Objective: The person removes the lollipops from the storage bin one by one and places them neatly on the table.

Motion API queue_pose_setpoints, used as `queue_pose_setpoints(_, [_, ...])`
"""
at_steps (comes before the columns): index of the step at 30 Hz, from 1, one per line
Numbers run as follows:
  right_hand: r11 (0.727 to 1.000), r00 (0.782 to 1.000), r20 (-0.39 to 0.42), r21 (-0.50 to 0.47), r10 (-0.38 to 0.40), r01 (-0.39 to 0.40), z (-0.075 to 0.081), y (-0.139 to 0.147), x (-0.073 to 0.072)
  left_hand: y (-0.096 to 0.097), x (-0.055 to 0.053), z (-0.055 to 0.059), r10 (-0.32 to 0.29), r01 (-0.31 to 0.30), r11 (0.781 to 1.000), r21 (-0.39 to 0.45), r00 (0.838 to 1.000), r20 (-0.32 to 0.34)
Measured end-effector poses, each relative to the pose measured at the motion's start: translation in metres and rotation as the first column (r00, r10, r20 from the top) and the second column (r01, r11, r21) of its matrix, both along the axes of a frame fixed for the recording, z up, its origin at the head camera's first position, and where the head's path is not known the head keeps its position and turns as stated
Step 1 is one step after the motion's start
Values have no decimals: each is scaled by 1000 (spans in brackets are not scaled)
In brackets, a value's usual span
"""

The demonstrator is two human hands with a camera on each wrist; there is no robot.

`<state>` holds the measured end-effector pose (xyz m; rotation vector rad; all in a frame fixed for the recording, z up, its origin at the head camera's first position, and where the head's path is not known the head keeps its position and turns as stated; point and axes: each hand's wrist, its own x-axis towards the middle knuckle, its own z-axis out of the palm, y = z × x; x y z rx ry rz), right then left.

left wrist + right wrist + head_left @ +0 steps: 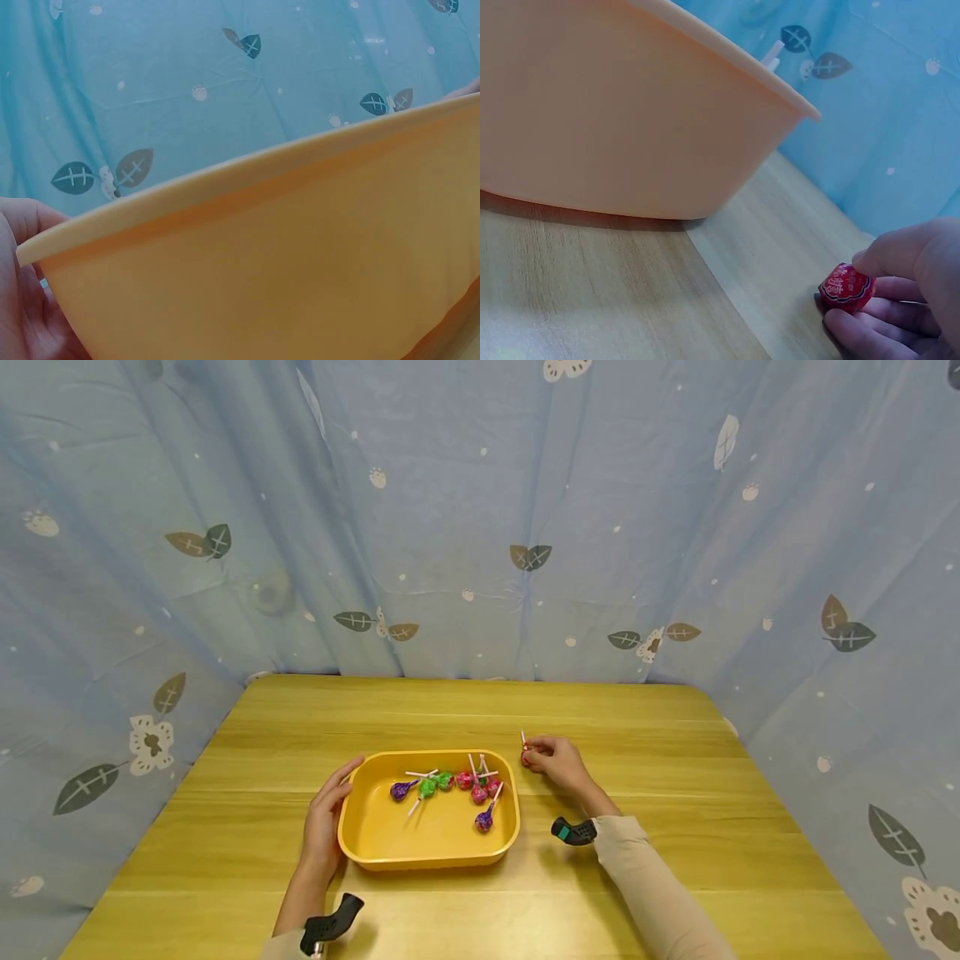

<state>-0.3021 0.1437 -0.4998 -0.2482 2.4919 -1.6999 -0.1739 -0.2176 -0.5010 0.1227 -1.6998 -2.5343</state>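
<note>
Logged plain yellow on box [420,842]. Noted pale-lettered red on held lollipop [845,287]; purple, green and pink on boxed lollipops [479,795], white on sticks [414,807]. Recorded yellowish wood grain on table [660,777], pale blue with brown and green leaves [355,622] on curtain [450,460], beige on sleeves [660,885].

We see a pale-blue curtain [450,485] with green and brown leaves [892,835] and white flowers [152,743], hanging behind and beside a wood-grain table [637,718].
</note>
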Motion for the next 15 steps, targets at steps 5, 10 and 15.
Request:
queue_pose_setpoints(5, [1000,1000,-5,16,-19,19,-1,-1,3,0,1,0,-2,2,1000,6,1000,4])
queue_pose_setpoints(10, [999,1000,-10,20,-27,27,0,-2,4,0,1,-1,-11,11,1000,17,1000,-6])
queue_pose_setpoints(15, [998,999,-32,40,-41,43,2,0,5,0,0,1,-27,27,1000,10,999,-25])
